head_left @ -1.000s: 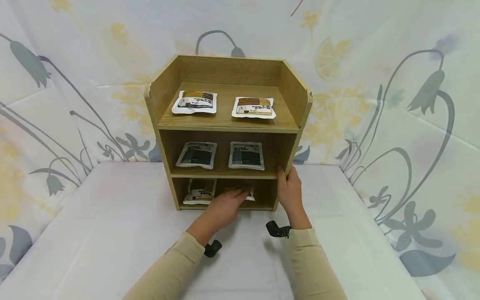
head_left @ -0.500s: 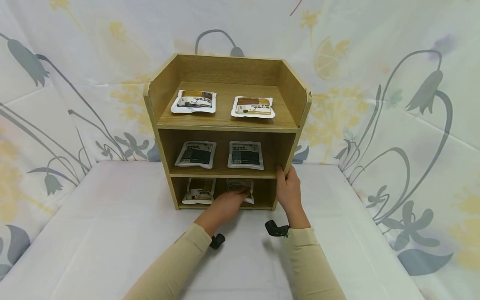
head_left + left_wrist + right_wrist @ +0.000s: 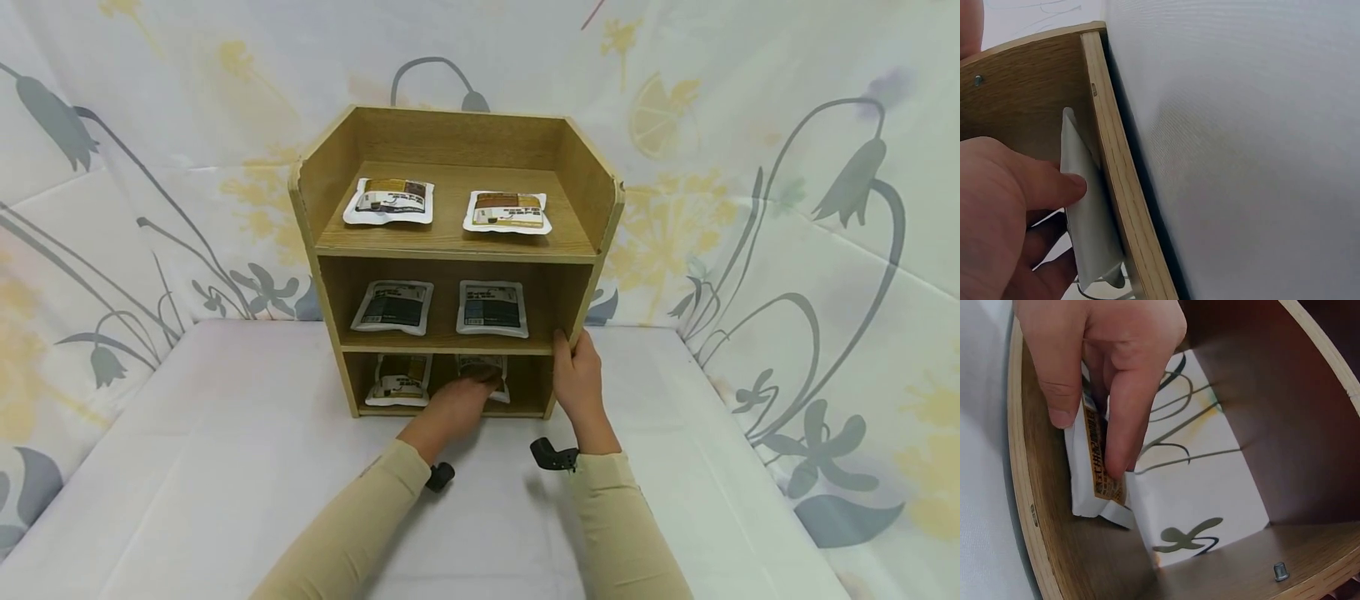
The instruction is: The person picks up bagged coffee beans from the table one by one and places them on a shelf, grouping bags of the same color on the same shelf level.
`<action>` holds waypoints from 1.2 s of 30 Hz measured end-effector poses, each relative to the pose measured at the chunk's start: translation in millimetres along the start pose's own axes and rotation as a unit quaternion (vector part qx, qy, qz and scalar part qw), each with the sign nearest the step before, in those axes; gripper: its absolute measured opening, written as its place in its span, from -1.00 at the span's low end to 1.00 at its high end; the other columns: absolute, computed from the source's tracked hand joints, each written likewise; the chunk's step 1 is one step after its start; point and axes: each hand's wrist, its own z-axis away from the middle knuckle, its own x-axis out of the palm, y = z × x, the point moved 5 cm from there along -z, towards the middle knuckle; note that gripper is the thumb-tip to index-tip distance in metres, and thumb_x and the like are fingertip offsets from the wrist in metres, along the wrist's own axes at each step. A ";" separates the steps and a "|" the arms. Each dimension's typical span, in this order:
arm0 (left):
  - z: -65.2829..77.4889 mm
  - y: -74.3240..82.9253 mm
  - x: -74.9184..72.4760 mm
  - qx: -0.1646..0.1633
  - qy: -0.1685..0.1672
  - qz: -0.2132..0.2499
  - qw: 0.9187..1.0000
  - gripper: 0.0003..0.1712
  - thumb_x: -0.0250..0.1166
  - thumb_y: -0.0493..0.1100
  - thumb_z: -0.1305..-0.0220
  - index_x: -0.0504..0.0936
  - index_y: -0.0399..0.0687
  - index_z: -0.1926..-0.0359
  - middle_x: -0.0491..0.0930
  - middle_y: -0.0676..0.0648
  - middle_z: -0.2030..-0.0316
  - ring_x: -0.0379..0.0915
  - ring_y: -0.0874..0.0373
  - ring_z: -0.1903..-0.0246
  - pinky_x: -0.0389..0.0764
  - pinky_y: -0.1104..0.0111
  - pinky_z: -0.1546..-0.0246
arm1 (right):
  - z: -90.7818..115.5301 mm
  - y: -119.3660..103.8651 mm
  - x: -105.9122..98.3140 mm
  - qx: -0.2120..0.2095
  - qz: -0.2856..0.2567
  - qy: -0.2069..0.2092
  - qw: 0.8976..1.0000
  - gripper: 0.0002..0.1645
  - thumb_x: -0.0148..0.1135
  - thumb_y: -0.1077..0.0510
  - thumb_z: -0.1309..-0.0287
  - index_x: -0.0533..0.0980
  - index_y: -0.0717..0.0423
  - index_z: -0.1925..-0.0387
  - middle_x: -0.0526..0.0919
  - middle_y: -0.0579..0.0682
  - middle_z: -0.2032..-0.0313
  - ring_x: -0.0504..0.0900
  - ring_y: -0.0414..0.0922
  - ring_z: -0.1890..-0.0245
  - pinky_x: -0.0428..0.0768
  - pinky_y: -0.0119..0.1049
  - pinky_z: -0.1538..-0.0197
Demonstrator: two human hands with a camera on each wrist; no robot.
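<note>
A small wooden shelf unit (image 3: 457, 253) stands on a white cloth. My left hand (image 3: 459, 404) reaches into its bottom compartment and pinches a white food pouch (image 3: 1088, 219) with thumb and fingers. In the right wrist view an orange label strip with dark print shows on the pouch, which leans upright close to the bottom board. My right hand (image 3: 579, 375) grips the right side panel (image 3: 592, 287), its thumb at the panel's inner edge. To the left in the bottom compartment lies another pouch (image 3: 401, 383).
Two pouches with dark labels, one on the left (image 3: 393, 308) and one on the right (image 3: 492, 310), lie on the middle shelf. Two more, a left (image 3: 390, 202) and a right (image 3: 507, 212), lie on top. Floral cloth (image 3: 750, 208) hangs behind the unit.
My left hand has shifted right and forward in the bottom compartment. More of the right-hand pouch shows there, its top now tipped up towards the back. The right hand stays on the panel.
</note>
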 end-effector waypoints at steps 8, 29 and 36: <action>5.8 -5.4 -3.1 -0.005 0.025 0.032 0.999 -0.48 0.07 -0.26 -0.43 0.36 0.02 -0.37 0.37 -0.06 -0.35 0.60 -0.01 0.02 0.65 0.22 0.09 | -3.4 -0.3 -1.8 -0.004 0.000 0.005 1.000 -0.36 -0.20 -0.17 -0.44 0.30 0.20 -0.28 0.52 0.27 -0.10 0.54 0.16 -0.07 0.53 0.13 -0.08; 63.1 -36.3 -45.2 -0.035 0.090 0.091 0.991 -0.65 0.15 -0.03 -0.39 0.64 -0.04 -0.09 0.67 -0.06 -0.02 0.61 0.00 -0.01 0.63 0.11 0.00 | -6.8 5.0 -31.5 -0.045 0.117 -0.074 0.989 -0.30 -0.26 -0.28 -0.44 0.30 0.08 -0.33 0.48 0.18 -0.22 0.47 0.16 -0.23 0.48 0.11 -0.21; 88.5 -62.1 -66.9 -0.041 0.132 0.066 0.988 -0.79 0.23 -0.10 -0.32 0.73 -0.06 0.15 0.74 -0.01 0.25 0.67 0.09 0.28 0.67 0.21 0.30 | -0.6 14.2 -44.5 -0.055 0.171 -0.095 0.979 -0.27 -0.26 -0.27 -0.45 0.22 0.06 -0.43 0.43 0.20 -0.27 0.34 0.19 -0.33 0.32 0.18 -0.32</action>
